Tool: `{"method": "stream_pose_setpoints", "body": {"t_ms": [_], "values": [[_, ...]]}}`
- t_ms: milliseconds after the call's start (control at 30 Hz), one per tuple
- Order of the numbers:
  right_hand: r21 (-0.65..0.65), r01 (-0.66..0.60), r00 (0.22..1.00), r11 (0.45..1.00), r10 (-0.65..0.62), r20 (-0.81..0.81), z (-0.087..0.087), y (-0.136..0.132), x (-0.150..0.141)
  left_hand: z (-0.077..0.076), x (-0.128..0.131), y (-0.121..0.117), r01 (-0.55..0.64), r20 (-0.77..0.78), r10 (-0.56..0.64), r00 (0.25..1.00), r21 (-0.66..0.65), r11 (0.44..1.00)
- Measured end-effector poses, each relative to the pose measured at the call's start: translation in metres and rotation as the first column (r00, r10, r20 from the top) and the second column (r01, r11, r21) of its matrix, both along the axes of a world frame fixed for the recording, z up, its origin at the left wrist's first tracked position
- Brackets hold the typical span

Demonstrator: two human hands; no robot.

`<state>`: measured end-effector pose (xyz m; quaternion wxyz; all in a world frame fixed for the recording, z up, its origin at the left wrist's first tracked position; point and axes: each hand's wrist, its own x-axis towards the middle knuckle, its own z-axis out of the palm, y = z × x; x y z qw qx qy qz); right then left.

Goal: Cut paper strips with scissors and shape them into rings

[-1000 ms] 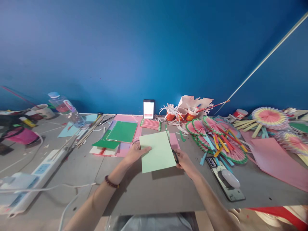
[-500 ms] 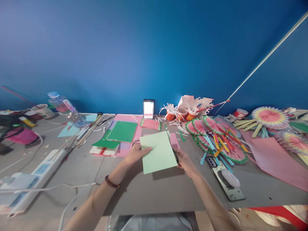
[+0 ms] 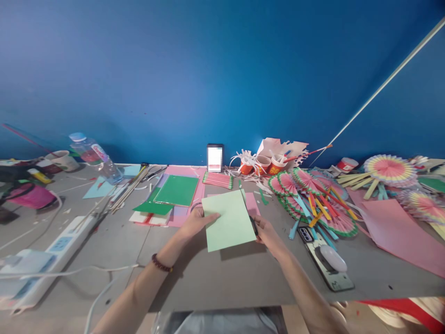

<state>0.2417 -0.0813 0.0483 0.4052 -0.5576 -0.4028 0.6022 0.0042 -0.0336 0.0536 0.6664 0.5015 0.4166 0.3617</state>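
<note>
Head view: at left, a paper cup (image 3: 66, 162) and clear bottle (image 3: 100, 158) sit on the tabletop (image 3: 222, 287), contents unclear. The left hand (image 3: 192, 223) pinches the pale green sheet (image 3: 229, 225) between thumb and fingers, above the tabletop; over the last second it edged slightly rightward, seemingly a small re-angling. The right hand (image 3: 266, 233) curls its fingers round a dark handle (image 3: 255, 225) at the sheet's edge. Farther right, red cups (image 3: 276, 169) hold white strips (image 3: 244, 156) and pens (image 3: 286, 154).
</note>
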Motion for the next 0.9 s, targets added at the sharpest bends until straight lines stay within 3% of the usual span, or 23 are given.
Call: {"method": "stream_pose_setpoints", "body": {"t_ms": [667, 733, 800, 900], "values": [[0.033, -0.019, 0.999, 0.999, 0.02, -0.042, -0.002, 0.001, 0.002, 0.001, 0.001, -0.001, -0.048, 0.042, 0.051, 0.998, -0.062, 0.997], [0.045, -0.022, 0.999, 0.999, 0.024, -0.035, -0.005, 0.002, 0.004, 0.0, 0.0, 0.001, -0.112, 0.095, 0.121, 0.988, -0.094, 0.989], [0.049, -0.026, 1.0, 0.998, 0.026, -0.014, -0.009, 0.003, 0.005, 0.0, -0.002, 0.005, -0.269, 0.152, 0.287, 0.946, -0.132, 0.954], [0.041, -0.03, 1.0, 0.999, 0.03, 0.005, -0.011, 0.003, 0.006, 0.001, -0.008, 0.017, -0.561, 0.277, 0.596, 0.754, -0.2, 0.803]]}}
